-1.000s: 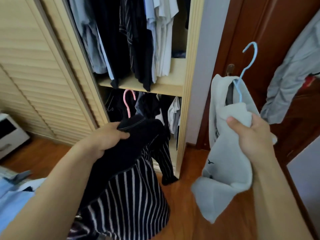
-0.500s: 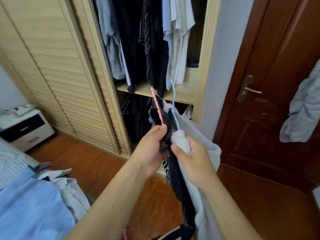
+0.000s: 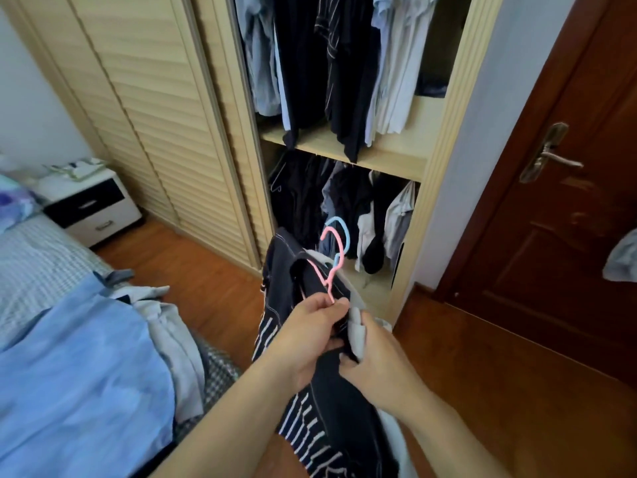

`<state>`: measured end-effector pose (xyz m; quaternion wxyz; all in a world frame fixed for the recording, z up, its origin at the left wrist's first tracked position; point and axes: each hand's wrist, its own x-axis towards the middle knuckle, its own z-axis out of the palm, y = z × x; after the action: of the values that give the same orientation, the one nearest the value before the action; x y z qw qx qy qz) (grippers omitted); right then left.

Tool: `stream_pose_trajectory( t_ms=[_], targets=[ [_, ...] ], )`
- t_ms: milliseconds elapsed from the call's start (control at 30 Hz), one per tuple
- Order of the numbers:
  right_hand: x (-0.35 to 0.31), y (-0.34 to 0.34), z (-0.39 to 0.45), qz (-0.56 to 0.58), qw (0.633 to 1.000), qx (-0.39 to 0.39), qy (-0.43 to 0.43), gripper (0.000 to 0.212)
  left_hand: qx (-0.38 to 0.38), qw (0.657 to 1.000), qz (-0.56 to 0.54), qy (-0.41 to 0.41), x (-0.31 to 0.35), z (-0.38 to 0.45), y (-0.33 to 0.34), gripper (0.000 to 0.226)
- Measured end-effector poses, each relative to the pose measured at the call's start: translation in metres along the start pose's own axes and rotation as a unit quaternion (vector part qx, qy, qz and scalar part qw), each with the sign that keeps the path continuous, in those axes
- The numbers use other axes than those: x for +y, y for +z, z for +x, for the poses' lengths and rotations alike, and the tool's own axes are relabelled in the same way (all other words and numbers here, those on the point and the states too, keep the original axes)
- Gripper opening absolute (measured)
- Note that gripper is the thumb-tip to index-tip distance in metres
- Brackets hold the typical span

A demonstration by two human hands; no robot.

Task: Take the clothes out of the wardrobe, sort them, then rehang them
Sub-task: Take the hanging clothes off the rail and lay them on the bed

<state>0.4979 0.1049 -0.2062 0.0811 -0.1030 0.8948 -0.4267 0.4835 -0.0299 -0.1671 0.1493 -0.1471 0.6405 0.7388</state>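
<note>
At frame centre our left hand (image 3: pixel 312 334) pinches the pink hanger (image 3: pixel 329 262), right hand (image 3: pixel 374 365) grips limp, light clothes (image 3: pixel 331 391); better held by the stiff hooks.

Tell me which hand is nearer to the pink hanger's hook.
Left. The left hand pinches the pink hanger at the base of its neck, right under the hook. The right hand sits lower and to the right, gripping the grey garment beside it.
</note>
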Motion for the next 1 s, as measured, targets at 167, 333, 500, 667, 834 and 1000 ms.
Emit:
stream_pose_trajectory(
  t_ms=[167, 333, 500, 667, 834, 1000],
  targets=[
    [-0.010, 0.030, -0.004, 0.055, 0.998, 0.021, -0.006, 0.031, 0.263, 0.841, 0.423, 0.212, 0.002, 0.006, -0.036, 0.052],
    [-0.029, 0.041, 0.004, 0.035, 0.998, -0.025, -0.043, 0.023, 0.308, 0.780, 0.427, 0.339, 0.008, -0.008, -0.068, 0.019],
    [-0.045, 0.068, 0.002, 0.052, 0.995, -0.058, -0.057, 0.018, 0.188, 0.941, 0.151, 0.236, 0.050, -0.018, -0.058, 0.028],
    [-0.052, 0.053, 0.022, 0.081, 0.989, -0.123, 0.020, 0.034, 0.097, 0.993, -0.002, 0.074, 0.105, -0.002, -0.060, 0.025],
    [-0.114, 0.012, 0.043, 0.117, 0.987, -0.109, -0.001, 0.042, 0.029, 0.972, -0.117, 0.202, 0.157, -0.021, -0.092, 0.020],
    [-0.204, 0.016, 0.038, 0.100, 0.990, -0.022, -0.097, 0.029, -0.017, 0.953, -0.065, 0.297, 0.215, -0.072, -0.152, 0.009]
  ],
)
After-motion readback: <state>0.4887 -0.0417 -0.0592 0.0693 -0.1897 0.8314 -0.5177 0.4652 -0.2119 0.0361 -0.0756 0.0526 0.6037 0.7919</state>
